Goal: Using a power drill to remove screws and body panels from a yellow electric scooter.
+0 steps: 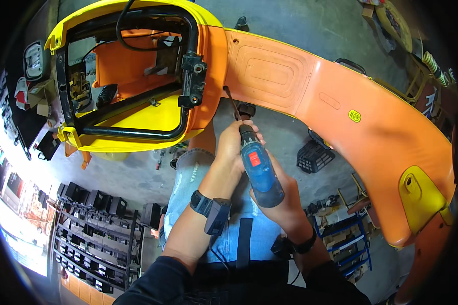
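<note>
A blue cordless drill (262, 175) with a red patch on its back is held in front of my lap. My right hand (286, 195) is closed around its grip, which is mostly hidden under the drill's body. Closed at the front of the drill is my left hand (230, 145), its fingers around the chuck (247, 133). A long thin bit (232, 104) points up and left, its dark tip by the lower edge of a large orange and yellow plastic body panel (269, 71). Whether the tip touches the panel cannot be made out.
Left of the panel is a black tubular frame (132, 131) inside a yellow shell, with a black cable across it. A black slotted crate (314, 156) sits on the floor at right. Black racks (94, 231) full of dark parts stand at lower left, a blue rack (348, 244) at lower right.
</note>
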Demonstrator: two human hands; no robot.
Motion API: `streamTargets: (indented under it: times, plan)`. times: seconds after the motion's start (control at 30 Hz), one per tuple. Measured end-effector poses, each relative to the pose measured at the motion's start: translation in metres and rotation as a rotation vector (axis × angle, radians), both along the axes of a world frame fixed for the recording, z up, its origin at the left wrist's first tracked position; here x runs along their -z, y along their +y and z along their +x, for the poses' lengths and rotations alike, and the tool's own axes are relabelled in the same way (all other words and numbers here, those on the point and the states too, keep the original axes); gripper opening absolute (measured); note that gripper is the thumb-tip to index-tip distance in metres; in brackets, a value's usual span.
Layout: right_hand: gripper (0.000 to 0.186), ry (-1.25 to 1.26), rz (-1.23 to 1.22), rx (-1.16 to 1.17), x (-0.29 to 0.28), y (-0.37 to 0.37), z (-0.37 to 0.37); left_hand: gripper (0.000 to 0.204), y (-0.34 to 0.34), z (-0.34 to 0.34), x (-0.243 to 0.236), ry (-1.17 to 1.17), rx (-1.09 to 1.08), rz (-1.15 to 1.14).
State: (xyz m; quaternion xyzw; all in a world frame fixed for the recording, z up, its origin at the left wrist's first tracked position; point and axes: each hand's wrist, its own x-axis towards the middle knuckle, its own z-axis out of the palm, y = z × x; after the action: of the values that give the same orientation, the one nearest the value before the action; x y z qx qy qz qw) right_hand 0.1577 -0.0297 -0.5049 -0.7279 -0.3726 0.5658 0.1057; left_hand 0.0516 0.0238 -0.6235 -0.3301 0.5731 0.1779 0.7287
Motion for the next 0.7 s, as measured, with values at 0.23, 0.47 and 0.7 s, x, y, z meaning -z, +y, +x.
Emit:
streamTargets:
  times: [0.23,0.47,0.7]
  plan:
    - [0.072,0.071,0.020,0.092,0.003,0.003,0.007,0.015,0.010,0.007,0.002,0.031,-0.031,-0.012]
    - [0.071,0.071,0.012,0.148,0.000,0.009,-0.012,0.015,0.015,0.001,0.007,0.039,-0.034,-0.038]
    - [0.032,-0.023,-0.031,0.172,0.001,0.023,-0.013,0.021,0.016,0.003,0.023,-0.098,-0.061,0.005]
